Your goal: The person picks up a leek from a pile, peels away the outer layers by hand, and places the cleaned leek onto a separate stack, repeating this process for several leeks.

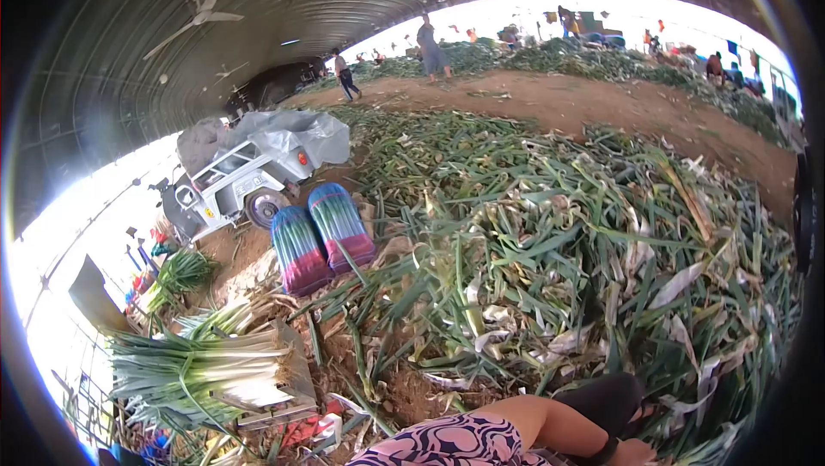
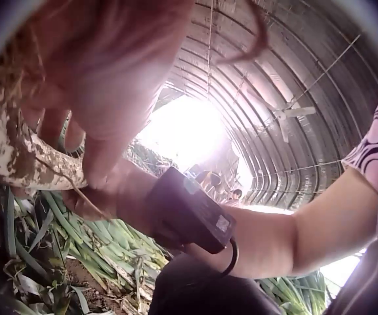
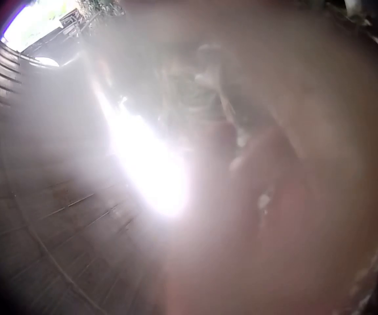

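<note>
In the left wrist view, my left hand (image 2: 110, 72) fills the upper left, its fingers curled over a pale, dirt-flecked leek stalk (image 2: 58, 167). My right hand (image 2: 100, 197) is close under the end of that stalk, a black box (image 2: 195, 207) strapped to its wrist; its fingers are mostly hidden and I cannot tell their grip. Blur and glare cover most of the right wrist view. At the bottom of the head view, a bare forearm (image 1: 559, 427) reaches from a patterned sleeve (image 1: 447, 440) past a dark-clad knee (image 1: 610, 401).
Leek leaves (image 1: 559, 251) lie in a wide heap ahead and right. To the left are trimmed leeks (image 1: 206, 371) in a stack, two colourful packed bundles (image 1: 296, 251) and a grey three-wheeled vehicle (image 1: 241, 178). People (image 1: 430, 49) stand farther back under the arched roof.
</note>
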`<action>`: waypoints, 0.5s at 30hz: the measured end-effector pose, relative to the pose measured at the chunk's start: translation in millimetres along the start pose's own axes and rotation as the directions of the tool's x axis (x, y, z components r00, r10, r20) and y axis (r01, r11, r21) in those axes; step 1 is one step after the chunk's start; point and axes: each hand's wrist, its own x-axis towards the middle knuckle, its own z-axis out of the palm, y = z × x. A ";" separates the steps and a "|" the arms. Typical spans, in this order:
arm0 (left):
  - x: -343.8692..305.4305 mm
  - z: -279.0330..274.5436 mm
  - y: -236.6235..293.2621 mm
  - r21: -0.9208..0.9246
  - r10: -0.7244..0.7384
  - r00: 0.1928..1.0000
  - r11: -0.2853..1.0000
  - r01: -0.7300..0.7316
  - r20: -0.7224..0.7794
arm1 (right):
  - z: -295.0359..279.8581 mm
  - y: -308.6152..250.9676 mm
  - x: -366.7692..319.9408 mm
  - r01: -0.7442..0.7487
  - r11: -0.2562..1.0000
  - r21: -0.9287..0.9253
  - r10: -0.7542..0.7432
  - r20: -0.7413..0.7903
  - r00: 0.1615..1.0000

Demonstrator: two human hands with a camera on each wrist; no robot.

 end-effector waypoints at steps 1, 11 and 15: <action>-7.3 -1.6 0.0 0.077 -0.009 1.000 0.997 0.007 0.030 | -4.5 -18.9 2.2 0.015 0.999 0.038 -0.016 0.017 1.000; -34.1 -98.2 69.0 -0.717 -0.310 0.922 0.585 0.378 0.233 | -73.3 -60.3 12.2 -0.122 0.761 0.637 0.085 0.089 0.992; -33.2 -125.1 119.1 -0.777 -0.465 0.884 0.536 0.331 0.056 | -109.5 -50.8 11.6 -0.151 0.477 0.866 0.156 0.085 0.984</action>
